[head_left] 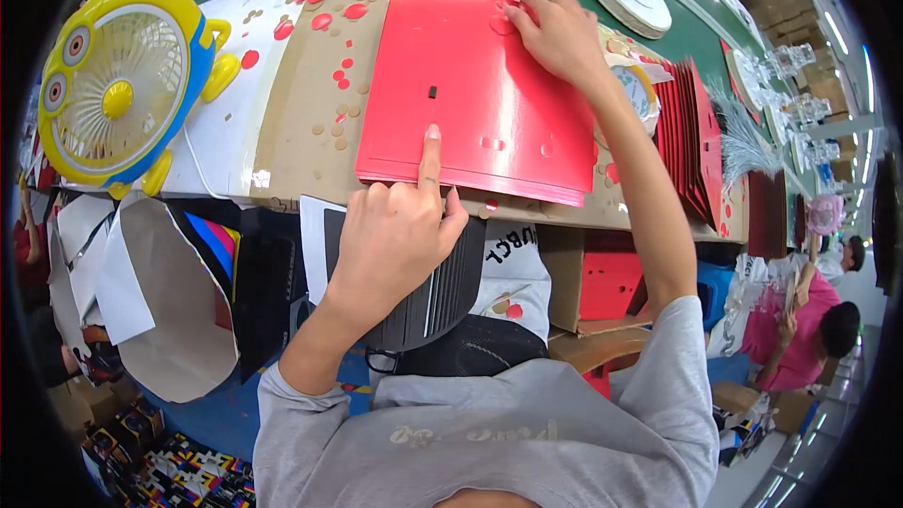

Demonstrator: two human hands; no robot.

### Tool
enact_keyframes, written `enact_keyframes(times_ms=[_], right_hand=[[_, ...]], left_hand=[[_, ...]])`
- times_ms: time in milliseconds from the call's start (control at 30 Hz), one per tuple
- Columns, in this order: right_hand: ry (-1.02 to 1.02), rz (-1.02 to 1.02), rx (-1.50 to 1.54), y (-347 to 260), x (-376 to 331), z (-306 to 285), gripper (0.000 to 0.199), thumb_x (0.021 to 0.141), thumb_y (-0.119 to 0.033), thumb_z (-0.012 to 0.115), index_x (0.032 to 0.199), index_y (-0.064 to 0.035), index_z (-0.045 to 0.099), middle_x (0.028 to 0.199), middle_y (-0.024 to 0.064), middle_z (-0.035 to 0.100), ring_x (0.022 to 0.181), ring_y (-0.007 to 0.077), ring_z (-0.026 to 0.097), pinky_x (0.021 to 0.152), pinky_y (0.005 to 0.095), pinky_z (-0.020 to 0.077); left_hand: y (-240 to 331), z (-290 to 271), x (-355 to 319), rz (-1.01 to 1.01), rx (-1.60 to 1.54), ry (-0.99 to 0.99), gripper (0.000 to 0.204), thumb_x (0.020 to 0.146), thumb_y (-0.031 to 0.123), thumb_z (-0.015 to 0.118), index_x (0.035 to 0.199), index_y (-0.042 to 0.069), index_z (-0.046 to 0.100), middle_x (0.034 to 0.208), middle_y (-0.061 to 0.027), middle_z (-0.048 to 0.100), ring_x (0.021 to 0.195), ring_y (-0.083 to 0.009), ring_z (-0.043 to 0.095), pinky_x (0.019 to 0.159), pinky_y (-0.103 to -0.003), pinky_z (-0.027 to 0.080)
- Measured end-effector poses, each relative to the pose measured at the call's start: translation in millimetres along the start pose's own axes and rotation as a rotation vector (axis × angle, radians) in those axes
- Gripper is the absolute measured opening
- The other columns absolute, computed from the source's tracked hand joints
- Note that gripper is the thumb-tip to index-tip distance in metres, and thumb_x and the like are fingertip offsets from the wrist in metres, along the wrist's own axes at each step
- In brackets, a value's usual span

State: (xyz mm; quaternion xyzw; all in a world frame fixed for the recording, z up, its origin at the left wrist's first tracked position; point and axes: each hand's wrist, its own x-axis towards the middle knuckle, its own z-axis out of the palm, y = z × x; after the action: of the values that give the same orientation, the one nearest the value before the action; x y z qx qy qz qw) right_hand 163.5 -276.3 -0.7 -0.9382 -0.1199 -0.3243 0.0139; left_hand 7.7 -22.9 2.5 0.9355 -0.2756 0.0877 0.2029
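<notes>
A stack of glossy red sheets (451,56) lies in front of me, with a small dark slot near its middle left. My left hand (400,230) is at the stack's near edge. Its index finger is stretched out and touches the top sheet below the slot. The other fingers curl under, and the thumb stands apart. At the far right corner of the stack is my right hand (560,33), its fingers apart and slightly blurred, the thumb over the red surface. Round red and brown cut-out discs (322,22) lie loose beside the stack.
Left on the table stands a yellow and blue cartoon fan (118,99). A tape roll (635,94) and upright red folded boards (691,141) are at the right. Below the table edge are a dark ribbed object (428,292) and a box (611,287) of red pieces. A person in pink (800,334) sits right.
</notes>
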Motion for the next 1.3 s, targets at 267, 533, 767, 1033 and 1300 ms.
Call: enact_keyframes(times_ms=[267,533,767,1033,1300], right_hand=[[-0.421,0.240,0.418,5.4,23.4,-28.1,0.066,0.081,-0.046,0.074,0.131,-0.0059,0.061,0.120,0.0166,0.068,0.108,0.0280,0.066,0.098,0.0365,0.0490],[-0.353,0.137,0.376,0.9,33.0,-58.2,0.068,0.073,-0.042,0.081,0.130,-0.0094,0.062,0.117,0.0149,0.069,0.104,0.0263,0.068,0.094,0.0358,0.0520],[-0.246,0.212,0.382,-0.5,39.0,-62.5,0.059,0.072,-0.034,0.082,0.122,-0.0069,0.066,0.112,0.0138,0.072,0.101,0.0257,0.070,0.093,0.0356,0.0532],[-0.197,0.128,0.236,-6.3,33.6,-67.1,0.056,0.074,-0.034,0.082,0.122,-0.0072,0.067,0.111,0.0130,0.072,0.100,0.0260,0.070,0.092,0.0349,0.0528],[-0.113,0.246,0.548,4.9,41.2,-67.6,0.040,0.081,-0.031,0.076,0.113,-0.0074,0.072,0.099,0.0113,0.075,0.090,0.0232,0.072,0.087,0.0324,0.0539]], left_hand=[[-4.6,6.9,-4.2,0.026,-0.032,0.066,0.067,0.086,0.022,0.066,0.139,-0.013,0.046,0.047,-0.0103,0.053,0.039,-0.0256,0.056,0.046,-0.039,0.050],[-2.1,4.9,-4.7,0.002,0.017,0.032,0.066,0.087,0.021,0.064,0.140,-0.013,0.045,0.046,-0.0114,0.053,0.039,-0.0265,0.057,0.047,-0.040,0.050],[1.8,0.9,-3.6,-0.019,0.022,0.000,0.064,0.088,0.020,0.063,0.140,-0.013,0.046,0.047,-0.0121,0.054,0.041,-0.0266,0.058,0.047,-0.040,0.051],[3.1,1.8,-2.5,-0.028,0.018,0.001,0.064,0.087,0.019,0.063,0.140,-0.012,0.046,0.049,-0.0135,0.055,0.043,-0.0283,0.060,0.050,-0.040,0.052],[5.6,2.8,-6.2,-0.019,0.024,0.020,0.064,0.087,0.017,0.063,0.141,-0.013,0.044,0.050,-0.0137,0.056,0.044,-0.0280,0.061,0.051,-0.041,0.053]])
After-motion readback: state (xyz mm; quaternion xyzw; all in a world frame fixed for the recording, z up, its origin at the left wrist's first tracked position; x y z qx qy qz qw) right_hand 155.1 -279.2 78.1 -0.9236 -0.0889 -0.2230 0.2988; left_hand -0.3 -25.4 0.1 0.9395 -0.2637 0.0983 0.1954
